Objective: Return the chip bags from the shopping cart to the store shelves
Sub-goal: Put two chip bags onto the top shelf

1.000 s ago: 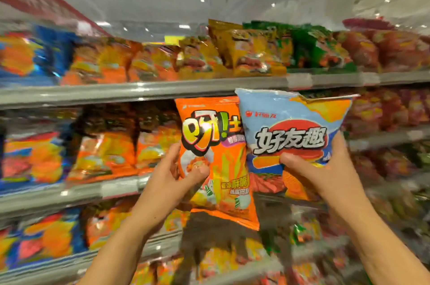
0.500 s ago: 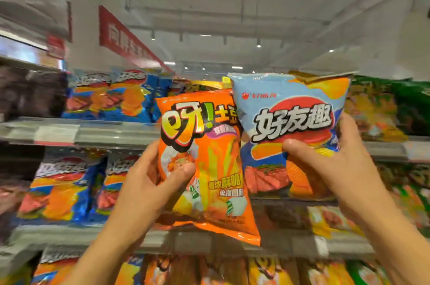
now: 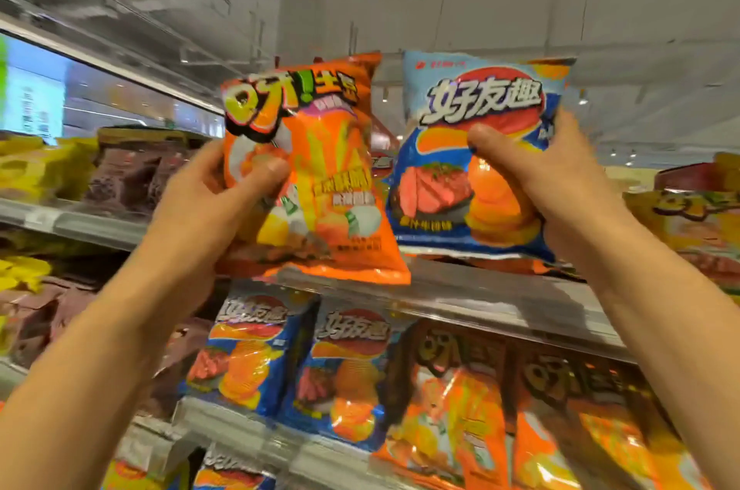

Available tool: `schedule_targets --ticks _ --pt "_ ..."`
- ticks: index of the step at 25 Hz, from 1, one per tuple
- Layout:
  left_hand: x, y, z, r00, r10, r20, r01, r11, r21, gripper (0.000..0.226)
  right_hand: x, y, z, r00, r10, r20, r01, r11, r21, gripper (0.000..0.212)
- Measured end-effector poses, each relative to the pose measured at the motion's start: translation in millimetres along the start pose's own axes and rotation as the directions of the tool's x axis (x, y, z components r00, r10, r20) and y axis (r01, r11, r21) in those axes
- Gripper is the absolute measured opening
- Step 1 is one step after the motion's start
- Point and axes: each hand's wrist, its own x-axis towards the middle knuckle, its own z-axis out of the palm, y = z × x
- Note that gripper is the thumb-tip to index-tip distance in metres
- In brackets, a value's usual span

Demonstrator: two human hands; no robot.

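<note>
We face grey metal store shelves [image 3: 460,299] under a grey ceiling. Our left hand [image 3: 208,205] grips a glossy orange chip bag [image 3: 320,177]; our right hand [image 3: 560,185] grips a glossy blue chip bag [image 3: 460,153], both raised before the top shelf. Matching blue bags [image 3: 296,365] sit below.

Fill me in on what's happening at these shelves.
A person holds up two chip bags before the snack shelves. The left hand grips an orange bag; the right hand grips a blue bag. Matching blue bags and orange bags sit on the shelf below. Neither held bag is shelved yet.
</note>
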Motion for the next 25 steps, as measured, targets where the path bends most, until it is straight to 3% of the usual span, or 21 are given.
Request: schedule_targets --ticks 4,8,12,16,21,25 --pt "55.6 -16.5 -71.8 0.994 0.043 -0.101 -0.047 0.998 -0.037 0.020 21.7 19.8 59.6 0.989 0.035 -0.140 -0.029 0.998 0.048 0.071" --pt "90.9 -45.9 -129.2 0.999 0.036 -0.035 -0.037 0.999 -0.039 0.032 24.8 48.1 113.4 0.982 0.112 -0.151 -0.112 0.994 0.011 0.070" --pt "114.4 -72.4 -145.0 1.000 -0.002 0.008 0.002 0.997 -0.084 0.034 23.2 72.4 150.2 0.968 0.143 -0.207 -0.162 0.984 -0.077 0.065" --pt "124.8 -95.1 -154.0 0.998 -0.045 0.051 0.050 0.993 -0.108 0.036 27.7 89.6 170.7 0.945 0.268 -0.189 -0.288 0.954 -0.087 0.040" --pt "128.7 -107.9 -155.6 0.986 -0.059 0.158 0.080 0.988 -0.132 0.042 37.3 90.7 167.1 0.867 0.497 -0.040 -0.498 0.860 -0.110 0.049" --pt "127.7 -111.2 -144.3 0.976 -0.053 0.211 0.091 0.980 -0.177 0.047 36.5 94.2 165.2 0.851 0.524 -0.005 -0.523 0.849 -0.077 0.051"
